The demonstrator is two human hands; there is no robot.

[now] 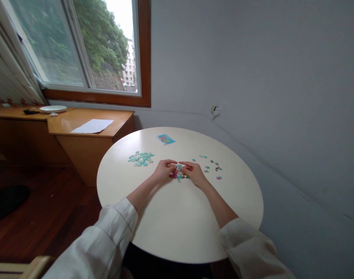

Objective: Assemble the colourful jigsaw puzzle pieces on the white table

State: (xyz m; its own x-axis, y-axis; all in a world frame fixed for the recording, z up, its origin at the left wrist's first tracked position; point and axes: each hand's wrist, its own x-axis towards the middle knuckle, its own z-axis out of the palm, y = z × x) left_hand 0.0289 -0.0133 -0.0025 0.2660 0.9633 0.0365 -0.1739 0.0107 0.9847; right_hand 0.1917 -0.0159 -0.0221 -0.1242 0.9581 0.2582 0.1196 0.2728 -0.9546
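My left hand and my right hand meet over the middle of the round table, fingertips almost touching. Both have curled fingers and thumbs closed on the edges of a small cluster of jigsaw puzzle pieces, coloured teal, pink and yellow. A teal piece shows between the fingertips; the fingers hide part of the cluster. Left of my left hand lies a heap of loose teal puzzle pieces. Several scattered puzzle pieces lie to the right of my right hand. Farther back is a small colourful picture card.
The round white table stands close to a grey wall with a socket. At the left, a wooden desk holds a sheet of paper and a white plate below a window. A chair part shows at the lower left.
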